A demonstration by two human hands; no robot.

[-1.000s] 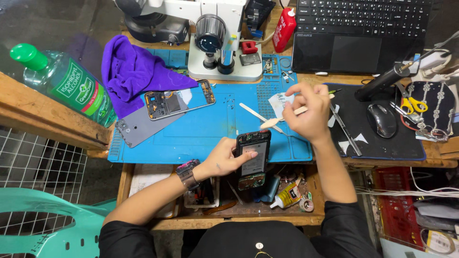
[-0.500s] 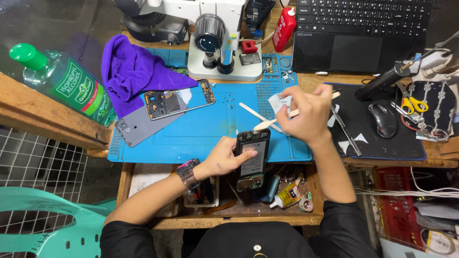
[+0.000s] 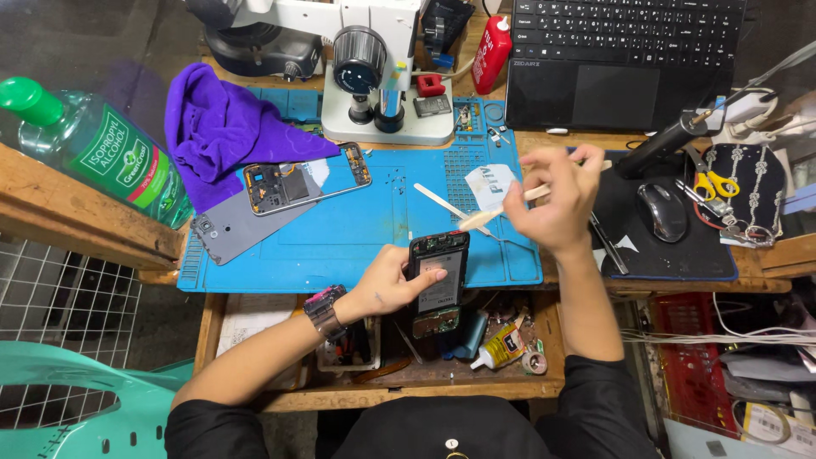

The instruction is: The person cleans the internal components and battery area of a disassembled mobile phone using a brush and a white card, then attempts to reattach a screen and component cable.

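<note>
Open blue mat point(image 3: 357, 238) centre — free passage between phone frame point(image 3: 306, 180) and white spudger point(image 3: 444, 201). Microscope base point(image 3: 387, 119) blocks the far edge; purple cloth point(image 3: 229, 127) and bottle point(image 3: 93, 149) crowd left — laptop point(image 3: 625, 59) closes far right.

1. L hand point(image 3: 393, 285): low centre of view, palm turned inward, fingers curled to the right, thumb laid along the top; closed in a grip.
2. L wrist: bent slightly, wears a watch point(image 3: 325, 312) w/ dark strap.
3. L forearm: bare, runs diag. from lower left up to the hand; elbow near the body, black sleeve at upper arm.
4. R hand point(image 3: 557, 200): raised higher & further out than L, back of hand to the camera, fingers bunched in a pinch; fingertips blurred.
5. R forearm: bare, near vertical in view, straight up from black sleeve to wrist.
6. Hands apart, not touching; R above and right of L.
</note>
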